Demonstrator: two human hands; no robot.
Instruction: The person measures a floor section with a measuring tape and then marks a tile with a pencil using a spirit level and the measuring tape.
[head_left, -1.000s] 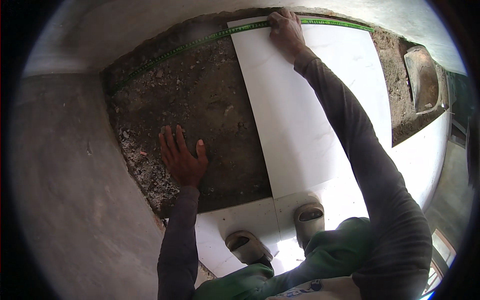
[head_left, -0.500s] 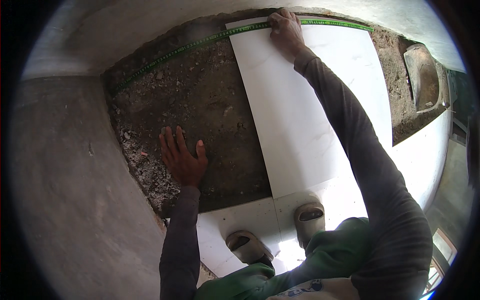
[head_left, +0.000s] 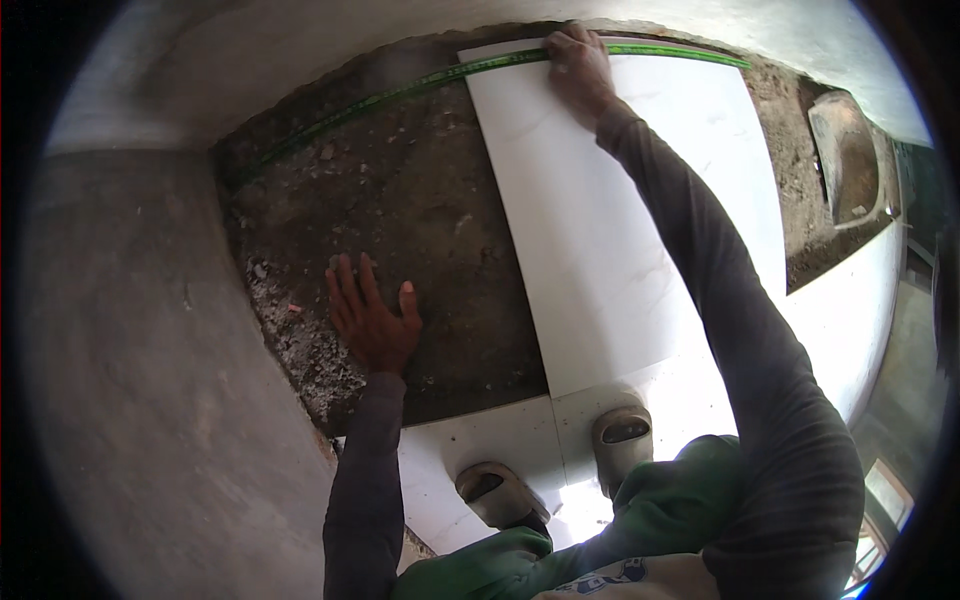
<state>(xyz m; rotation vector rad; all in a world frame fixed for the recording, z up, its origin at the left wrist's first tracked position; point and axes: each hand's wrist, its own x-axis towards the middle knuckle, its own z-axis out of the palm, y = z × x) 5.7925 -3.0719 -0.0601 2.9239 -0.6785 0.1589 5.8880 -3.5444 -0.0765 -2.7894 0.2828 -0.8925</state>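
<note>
A long green tape measure blade (head_left: 680, 52) runs along the far wall, over bare ground on the left and across the far end of a large white floor tile (head_left: 590, 230). My right hand (head_left: 582, 75) is closed on the blade near that tile's far edge; its fingertips are partly hidden and slightly blurred. My left hand (head_left: 375, 325) rests palm down with fingers spread over the dark, rough ground (head_left: 455, 250), left of the tile. Nothing is in it. The blade's left end fades into shadow by the corner.
Grey walls (head_left: 130, 330) border the left and far sides. Loose rubble (head_left: 320, 365) lies along the left wall. A grey, curved, scoop-like thing (head_left: 828, 150) sits on sandy ground at the far right. My sandalled feet stand on laid white tiles (head_left: 440, 465) nearby.
The whole view has shifted very slightly. The tape blade now looks blurred, its marks no longer crisp. Both hands keep nearly the same places.
</note>
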